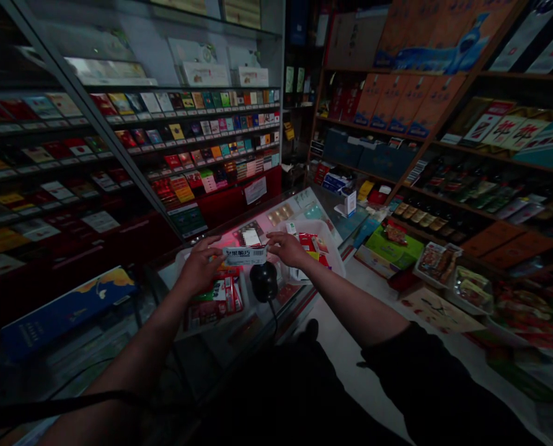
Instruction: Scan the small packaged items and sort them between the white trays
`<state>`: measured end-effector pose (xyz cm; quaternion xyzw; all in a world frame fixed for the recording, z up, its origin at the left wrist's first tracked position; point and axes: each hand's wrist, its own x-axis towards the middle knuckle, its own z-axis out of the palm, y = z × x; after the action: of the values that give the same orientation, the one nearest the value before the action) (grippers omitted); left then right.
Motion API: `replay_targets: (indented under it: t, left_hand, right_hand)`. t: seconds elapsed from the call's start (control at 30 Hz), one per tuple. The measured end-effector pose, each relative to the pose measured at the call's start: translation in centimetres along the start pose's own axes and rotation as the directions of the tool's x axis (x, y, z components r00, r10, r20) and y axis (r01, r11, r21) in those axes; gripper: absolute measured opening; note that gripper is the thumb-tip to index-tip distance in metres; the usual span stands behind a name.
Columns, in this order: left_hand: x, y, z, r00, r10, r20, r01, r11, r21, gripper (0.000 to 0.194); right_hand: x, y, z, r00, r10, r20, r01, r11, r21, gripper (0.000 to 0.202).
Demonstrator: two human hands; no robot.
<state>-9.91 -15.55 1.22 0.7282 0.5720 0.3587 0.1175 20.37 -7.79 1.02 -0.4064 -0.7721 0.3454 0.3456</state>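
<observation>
A light-coloured snack packet [245, 255] with dark print and a barcode is stretched between my hands above the counter. My left hand [201, 265] pinches its left end, and my right hand [286, 248] pinches its right end. Just below the packet stands a black rounded device [263, 282] with a cable, its exact kind unclear. Under my left hand is a white plastic bin [245, 297] with red and green snack packets [221, 298]. Beside my right hand sits another white bin [336, 257] with red and yellow packets [311, 244].
The glass counter [304, 303] runs diagonally toward the back. Cigarette shelves [202, 111] line the left wall. A blue box [67, 310] lies at left. Bottles, boxes [397, 102] and snack tubs [469, 288] fill the right side, next to the pale floor [351, 353].
</observation>
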Motion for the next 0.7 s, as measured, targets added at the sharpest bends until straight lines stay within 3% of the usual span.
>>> replay_targets:
  t: [0.4,0.57,0.7]
  left_hand:
    - [2.7,-3.6,4.4,1.0,-0.005,-0.019,0.008,0.981,0.196,0.02]
    - [2.7,-4.0,5.6,0.998,-0.046,-0.047,0.058,0.955,0.29,0.021]
    - [2.1,-3.9,6.3,0.999,-0.027,-0.046,0.041,0.929,0.368,0.023]
  right_hand:
    - [3.0,4.4,1.6,0.996,0.085,-0.026,-0.088,0.984,-0.157,0.011]
    - [3.2,6.2,3.2,0.992,0.116,-0.044,-0.123,0.97,-0.211,0.012]
    - [2.8,6.9,3.9,0.997,0.067,-0.049,-0.079,0.95,-0.301,0.01]
